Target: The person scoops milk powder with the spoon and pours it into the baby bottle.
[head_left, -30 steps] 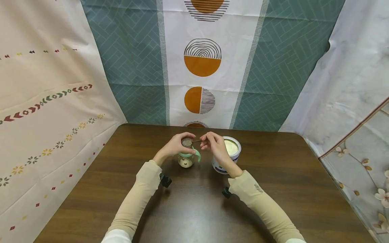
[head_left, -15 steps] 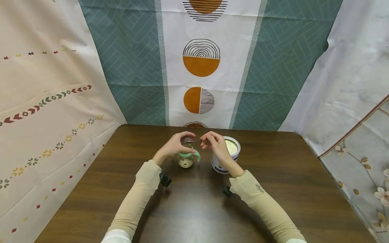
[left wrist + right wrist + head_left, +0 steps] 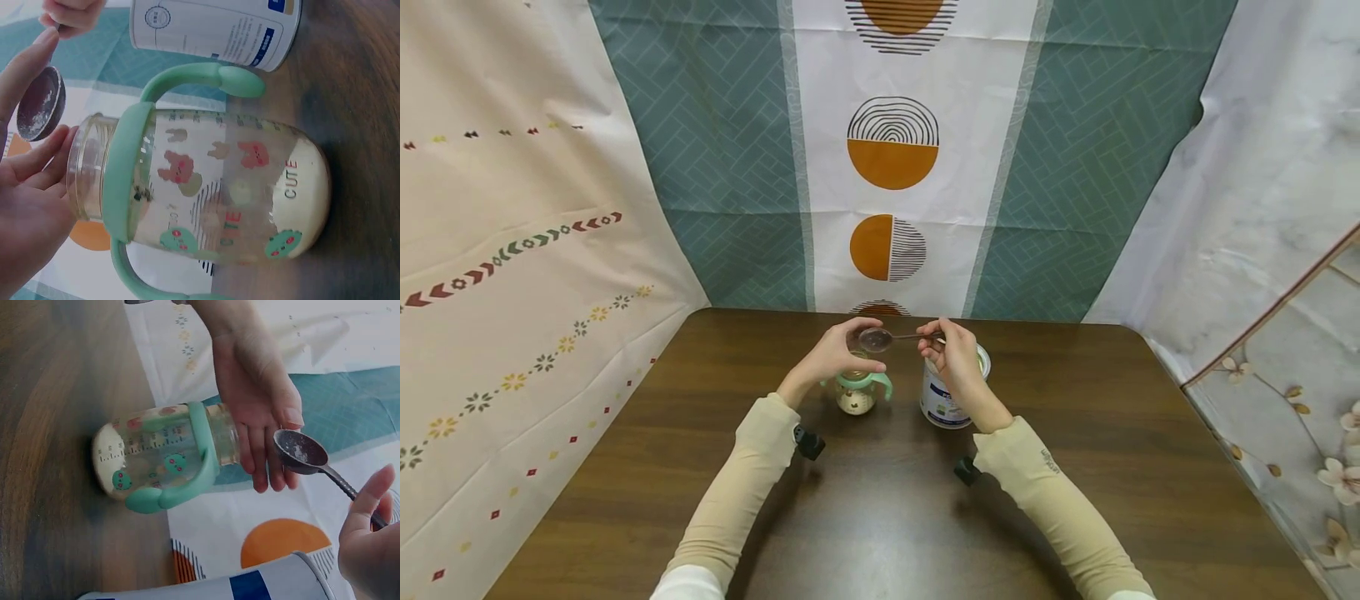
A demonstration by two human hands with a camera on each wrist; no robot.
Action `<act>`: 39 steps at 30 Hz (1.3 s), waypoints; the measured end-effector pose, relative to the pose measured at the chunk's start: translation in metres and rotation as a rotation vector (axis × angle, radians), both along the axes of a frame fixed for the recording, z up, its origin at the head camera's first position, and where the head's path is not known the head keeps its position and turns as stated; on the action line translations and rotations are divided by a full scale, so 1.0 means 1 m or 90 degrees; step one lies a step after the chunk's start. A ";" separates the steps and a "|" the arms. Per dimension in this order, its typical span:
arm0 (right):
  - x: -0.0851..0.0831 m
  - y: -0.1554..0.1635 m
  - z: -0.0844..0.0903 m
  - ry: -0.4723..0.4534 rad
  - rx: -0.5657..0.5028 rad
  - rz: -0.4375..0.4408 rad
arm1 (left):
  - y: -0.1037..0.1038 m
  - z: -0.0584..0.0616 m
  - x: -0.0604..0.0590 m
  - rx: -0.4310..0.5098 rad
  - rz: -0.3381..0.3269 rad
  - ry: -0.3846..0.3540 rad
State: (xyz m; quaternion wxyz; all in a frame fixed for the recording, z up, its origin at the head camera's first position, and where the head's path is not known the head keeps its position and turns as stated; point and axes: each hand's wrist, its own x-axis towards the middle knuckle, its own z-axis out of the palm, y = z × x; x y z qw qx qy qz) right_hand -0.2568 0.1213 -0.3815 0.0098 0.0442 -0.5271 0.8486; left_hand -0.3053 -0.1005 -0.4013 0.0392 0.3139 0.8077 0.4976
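Observation:
A clear baby bottle [image 3: 206, 187] with mint-green collar and handles stands upright, pale powder at its bottom and its mouth uncovered. My left hand [image 3: 833, 357] is spread around the bottle's mouth, thumb and fingers apart; in the right wrist view its fingers are fairly straight beside the neck. Whether they touch the neck I cannot tell. My right hand [image 3: 953, 360] pinches the handle of a dark spoon [image 3: 301, 451]. The spoon's bowl, with traces of white powder in it, hangs above the bottle's mouth, between the left thumb and fingers.
Just right of the bottle stands a white-and-blue powder tin [image 3: 945, 404], partly hidden behind the right hand. Both stand toward the back of a brown wooden table [image 3: 880, 508]. Patterned cloths [image 3: 895, 167] hang behind and at the sides.
The spoon, earlier heaped with powder, has tipped its load out and now shows a nearly bare bowl. The right hand has lifted and moved slightly right, over the tin. The left hand stays put.

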 end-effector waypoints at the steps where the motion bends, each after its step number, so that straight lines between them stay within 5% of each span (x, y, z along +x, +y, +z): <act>1: 0.000 0.002 0.001 -0.006 -0.009 -0.006 | 0.001 0.000 0.000 0.003 -0.001 0.000; 39: -0.006 0.055 0.008 -0.063 -0.197 -0.110 | 0.028 0.008 0.002 0.082 -0.020 -0.070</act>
